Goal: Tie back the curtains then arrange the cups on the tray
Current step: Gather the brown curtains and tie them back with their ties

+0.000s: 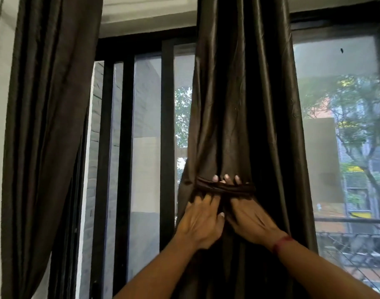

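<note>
A dark brown satin curtain [238,93] hangs in the middle of the window, gathered at waist height by a brown tie-back band [225,187]. My left hand [203,221] holds the gathered fabric just below the band, fingers spread. Next to it my right hand [247,216] reaches under the band, and its fingertips stick out above it. A second dark curtain [48,126] hangs loose at the far left. No cups or tray are in view.
Black window frames [126,137] and glass panes lie behind the curtains. Outside the right pane are trees, buildings and a metal railing [353,221]. A white wall borders the left curtain.
</note>
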